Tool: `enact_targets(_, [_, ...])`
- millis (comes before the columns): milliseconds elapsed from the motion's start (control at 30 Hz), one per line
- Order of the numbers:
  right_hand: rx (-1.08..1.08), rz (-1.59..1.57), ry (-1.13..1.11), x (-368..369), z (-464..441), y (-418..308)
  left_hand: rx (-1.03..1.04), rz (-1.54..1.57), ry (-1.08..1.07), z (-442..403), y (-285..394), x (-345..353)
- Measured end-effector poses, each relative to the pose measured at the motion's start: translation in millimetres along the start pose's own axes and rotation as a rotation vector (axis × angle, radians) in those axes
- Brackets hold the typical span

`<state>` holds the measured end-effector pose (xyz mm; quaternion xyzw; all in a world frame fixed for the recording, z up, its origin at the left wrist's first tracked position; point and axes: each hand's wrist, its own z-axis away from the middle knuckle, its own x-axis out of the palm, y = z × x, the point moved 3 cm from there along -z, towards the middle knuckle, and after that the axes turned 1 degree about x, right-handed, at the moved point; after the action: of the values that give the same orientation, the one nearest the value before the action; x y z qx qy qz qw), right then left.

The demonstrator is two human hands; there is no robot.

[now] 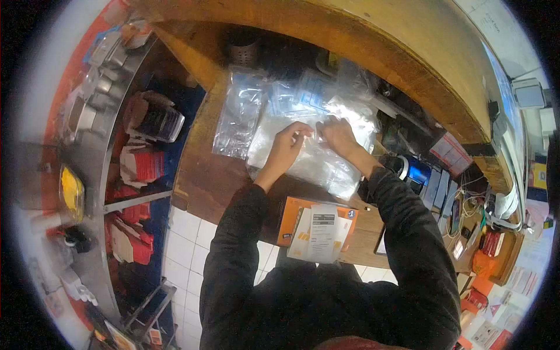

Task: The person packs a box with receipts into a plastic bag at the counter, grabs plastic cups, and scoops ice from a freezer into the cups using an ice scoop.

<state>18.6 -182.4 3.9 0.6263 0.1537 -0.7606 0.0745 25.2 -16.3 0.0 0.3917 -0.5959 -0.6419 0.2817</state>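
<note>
A pile of clear plastic bags (pixel 318 166) lies on the brown wooden desk, shiny under the light. Above its middle, my left hand (pixel 289 146) is closed, thumb and fingertips pinching thin clear plastic. Close to its right, my right hand (pixel 339 137) has its fingers curled down onto the same plastic, and its fingertips are partly hidden. Another flat clear bag (pixel 236 116) rests to the left of the pile. Behind my hands is a packet with blue print (pixel 309 93). An orange box (pixel 286 224) with a printed paper slip (pixel 318 233) on it sits at the near edge.
A wooden ledge (pixel 350 29) curves over the back of the desk. To the right are a device with a lit blue screen (pixel 418 174) and tangled cables (pixel 466 201). At left, a metal counter (pixel 111 175) stands over shelves with red-edged folded cartons (pixel 142 163).
</note>
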Motion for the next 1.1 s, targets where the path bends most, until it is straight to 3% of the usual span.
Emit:
enact_targets(67, [0.056,-0.065,-0.067,7.2,0.4,0.7,0.003,-0.043,0.132,8.5,-0.4,-7.1])
enact_targets(100, [0.059,-0.060,-0.023,9.5,-20.8,18.5,0.038,-0.069,0.128,-15.2,-2.0,-15.7])
enact_targets(200, [-0.077,-0.450,0.249,10.0,-3.6,31.0,0.027,-0.202,0.088,-14.4,2.7,-7.0])
enact_targets(233, [-0.083,-0.440,0.263,3.6,-3.8,29.4,0.029,-0.300,0.168,-18.6,-0.8,-2.2])
enact_targets(300, [0.180,-0.909,0.374,-5.0,6.7,32.7,0.027,-0.391,0.245,-20.4,-4.8,3.4])
enact_targets(433, [0.119,-0.785,0.570,-60.5,23.4,1.6,-0.030,-0.497,0.248,-35.1,-1.9,10.9])
enact_targets(500, [0.238,-1.173,0.687,-83.1,29.5,-21.3,-0.044,-0.494,0.259,-39.3,-5.5,7.0])
enact_targets(567, [0.214,-1.172,0.808,-114.9,43.7,-36.9,-0.078,-0.520,0.211,-37.4,-10.5,9.6])
enact_targets(633, [0.171,-1.416,1.069,-134.5,64.0,-39.2,-0.095,-0.579,0.213,-40.3,-9.9,8.4])
enact_targets(700, [-0.155,-1.759,1.215,-159.1,107.0,-49.1,-0.104,-0.634,0.207,-41.0,-11.2,6.8])
enact_targets(767, [-0.235,-1.736,1.418,-164.1,159.0,-45.5,-0.137,-0.748,0.159,-45.9,-20.5,4.1])
enact_targets(800, [-0.161,-1.647,1.531,-161.9,184.8,-39.8,-0.094,-0.773,0.117,-51.6,-23.7,2.5])
enact_targets(833, [-0.046,-1.560,1.629,-161.8,209.1,-34.0,-0.163,-0.764,-0.055,-62.0,-28.9,-2.7])
enact_targets(867, [0.277,-1.421,1.658,-164.4,230.9,-30.4,-0.266,-0.801,-0.162,-65.1,-22.2,-1.3])
enact_targets(900, [0.387,-1.402,1.687,-162.7,256.5,-20.3,-0.369,-0.841,-0.258,-66.9,-2.9,4.6])
enact_targets(967, [0.390,-1.516,1.755,-163.5,304.0,-2.5,-0.228,-0.376,-0.288,-41.3,94.9,49.8])
enact_targets(1000, [0.327,-1.575,1.772,-168.7,323.0,1.4,-0.220,-0.380,-0.288,-22.7,141.7,72.2])
enact_targets(1067, [0.181,-1.730,1.724,-190.3,356.2,5.2,-0.266,0.291,-0.490,15.5,214.6,125.2])
enact_targets(1100, [0.359,-1.756,1.943,-197.0,370.5,8.3,-0.259,0.415,-0.708,27.7,231.1,147.8])
